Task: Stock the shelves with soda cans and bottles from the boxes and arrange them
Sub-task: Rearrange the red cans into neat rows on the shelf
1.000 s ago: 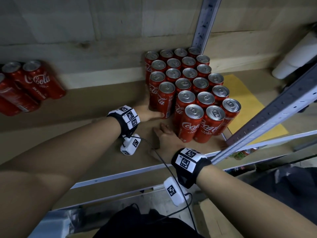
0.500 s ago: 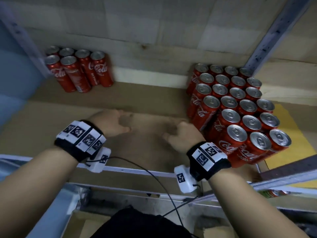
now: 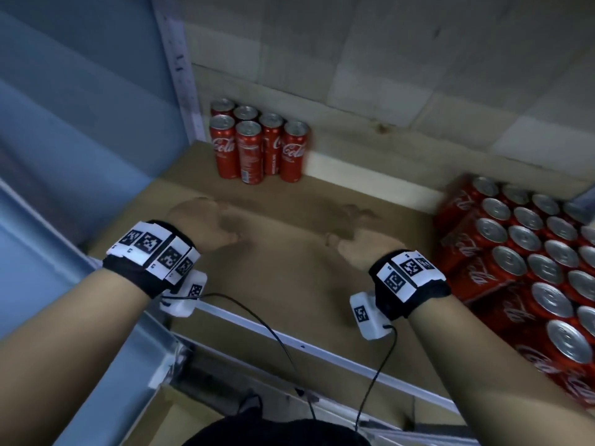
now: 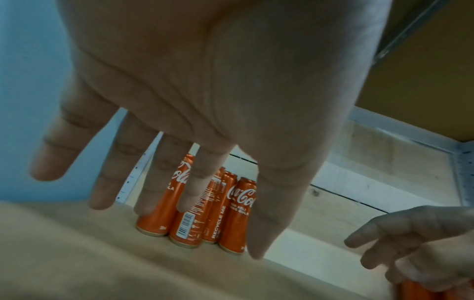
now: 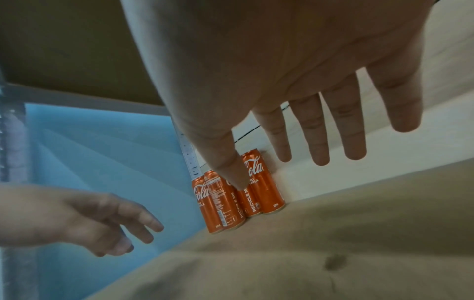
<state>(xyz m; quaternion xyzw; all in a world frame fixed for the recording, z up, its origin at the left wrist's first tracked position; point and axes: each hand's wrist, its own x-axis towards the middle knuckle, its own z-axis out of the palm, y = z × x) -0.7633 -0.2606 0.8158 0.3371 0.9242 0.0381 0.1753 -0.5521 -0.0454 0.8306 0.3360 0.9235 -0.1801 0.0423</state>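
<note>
A small cluster of red cola cans [image 3: 257, 146] stands upright in the shelf's back left corner; the same small cluster [image 4: 205, 213] shows past my fingers in the left wrist view, and as the can cluster [image 5: 238, 194] in the right wrist view. A large block of red cans [image 3: 531, 262] fills the right side of the shelf. My left hand [image 3: 203, 220] hovers over the brown shelf board [image 3: 289, 284], fingers spread and holding nothing. My right hand [image 3: 357, 233] hovers beside it, fingers straight, also holding nothing, just left of the large block.
A perforated metal upright [image 3: 180, 75] stands at the shelf's left back corner beside a blue wall [image 3: 80, 123]. A pale metal rail [image 3: 289, 336] edges the shelf front. A wooden back panel [image 3: 386, 75] closes the rear. Bare board lies between the two can groups.
My view and both hands have swung left, away from the large block toward the back left cluster. One second ago both hands touched the block's cans; now they hold and touch nothing.
</note>
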